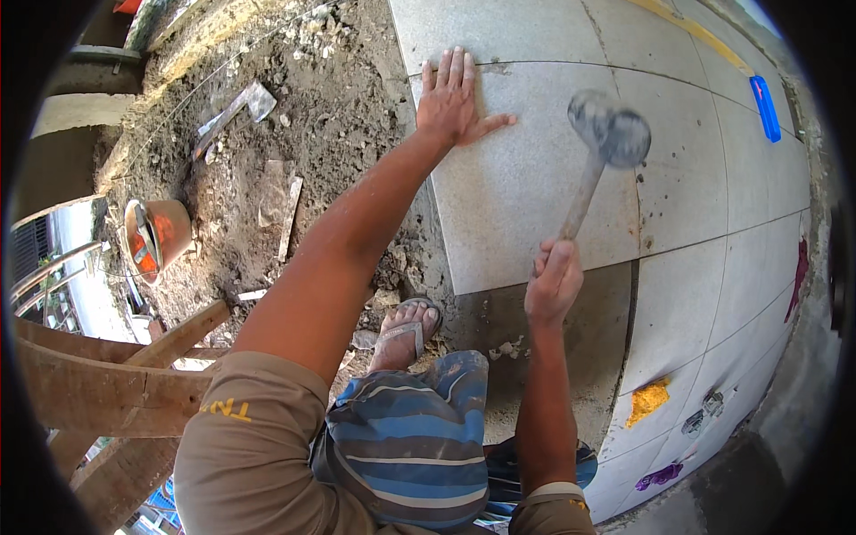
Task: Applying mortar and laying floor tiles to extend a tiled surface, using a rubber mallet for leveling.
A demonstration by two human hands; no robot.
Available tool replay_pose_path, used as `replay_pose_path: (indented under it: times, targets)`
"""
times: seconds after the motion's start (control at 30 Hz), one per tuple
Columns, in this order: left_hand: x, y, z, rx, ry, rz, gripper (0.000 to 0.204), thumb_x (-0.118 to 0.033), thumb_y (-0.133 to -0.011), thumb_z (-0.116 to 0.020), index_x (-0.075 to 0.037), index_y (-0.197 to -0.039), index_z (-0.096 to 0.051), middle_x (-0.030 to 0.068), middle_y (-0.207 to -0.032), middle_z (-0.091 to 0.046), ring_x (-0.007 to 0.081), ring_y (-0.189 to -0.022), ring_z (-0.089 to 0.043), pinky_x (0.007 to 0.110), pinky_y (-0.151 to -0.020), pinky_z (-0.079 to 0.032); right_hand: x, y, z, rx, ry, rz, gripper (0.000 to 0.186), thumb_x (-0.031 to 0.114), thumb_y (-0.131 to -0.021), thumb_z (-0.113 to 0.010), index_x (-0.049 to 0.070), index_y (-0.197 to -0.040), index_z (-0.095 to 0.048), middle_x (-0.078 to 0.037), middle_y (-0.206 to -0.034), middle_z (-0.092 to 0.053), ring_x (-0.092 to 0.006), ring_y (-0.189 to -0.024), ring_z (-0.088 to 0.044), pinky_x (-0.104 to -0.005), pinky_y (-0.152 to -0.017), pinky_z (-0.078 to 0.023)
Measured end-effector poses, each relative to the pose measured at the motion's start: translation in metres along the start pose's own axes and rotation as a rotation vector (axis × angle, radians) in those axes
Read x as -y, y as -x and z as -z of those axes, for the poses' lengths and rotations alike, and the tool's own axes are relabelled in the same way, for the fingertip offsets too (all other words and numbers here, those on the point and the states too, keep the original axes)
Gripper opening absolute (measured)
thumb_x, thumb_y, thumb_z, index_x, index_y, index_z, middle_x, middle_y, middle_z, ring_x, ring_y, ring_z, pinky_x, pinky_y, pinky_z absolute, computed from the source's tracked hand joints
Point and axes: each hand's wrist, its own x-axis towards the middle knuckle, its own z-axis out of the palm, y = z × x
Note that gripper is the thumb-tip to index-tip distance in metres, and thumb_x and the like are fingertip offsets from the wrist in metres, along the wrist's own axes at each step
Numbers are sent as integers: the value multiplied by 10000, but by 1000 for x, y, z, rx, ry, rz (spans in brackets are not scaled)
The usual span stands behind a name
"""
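Observation:
My left hand (448, 109) lies flat on a large pale floor tile (508, 205), near its far left corner, fingers spread and thumb out to the side. In my right hand (555, 283) is the wooden handle of a mallet (615, 135). Its dark, rounded head is smeared by motion and hangs over the right part of the same tile. Whether the head touches the tile I cannot tell. The tile's near edge borders a bare strip of wet-looking grey mortar (544, 325).
Laid tiles (678, 294) stretch right and far. A blue tool (765, 109) and a yellow straightedge (695, 36) lie there, with coloured scraps (648, 403). On the rough soil at left are a trowel (239, 111) and an orange bucket (160, 236). Wooden beams (107, 383) stand near left.

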Motion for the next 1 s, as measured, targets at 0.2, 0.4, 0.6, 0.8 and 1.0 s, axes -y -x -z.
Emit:
replay_pose_path:
  times: [0.2, 0.4, 0.6, 0.8, 1.0]
  targets:
    - [-1, -1, -1, 20, -18, 2, 1353, -1001, -729, -253, 29, -1594, -108, 195, -1679, -89, 325, -1564, -15, 521, -1257, -7, -34, 7, 6, 7, 320, 79, 457, 390, -1074, -418, -8, -913, -574, -176, -700, -552, -304, -622, -547, -427, -602, -438]
    - [-4, 1, -1, 4, -27, 11, 1349, -996, -733, -269, 33, -1593, -115, 190, -1680, -93, 326, -1565, -20, 526, -1255, -14, -43, -8, 11, 2, 475, 115, 483, 400, -1072, -416, -15, -902, -596, -209, -704, -558, -350, -641, -558, -446, -614, -445]
    - [-4, 1, 1, -9, -33, 5, 1351, -997, -728, -282, 30, -1592, -127, 193, -1679, -104, 331, -1564, -34, 545, -1249, -26, -31, -26, 4, 77, 582, 109, 493, 418, -1071, -425, -13, -937, -624, -208, -701, -555, -342, -636, -555, -447, -614, -446]
    - [-4, -1, -1, 7, -36, 3, 1343, -992, -732, -300, 22, -1596, -125, 188, -1680, -105, 335, -1564, -38, 560, -1245, -35, -16, -7, 9, 38, 88, 71, 508, 431, -1078, -410, -2, -918, -623, -24, -717, -531, -119, -682, -501, -300, -616, -424]
    - [-4, -1, -3, -15, -4, 9, 1327, -987, -731, -311, 3, -1600, -147, 164, -1682, -128, 327, -1563, -60, 584, -1236, -23, -41, -4, 3, -15, 443, 156, 475, 394, -1068, -421, -29, -951, -600, -251, -765, -604, -428, -710, -596, -488, -658, -455]
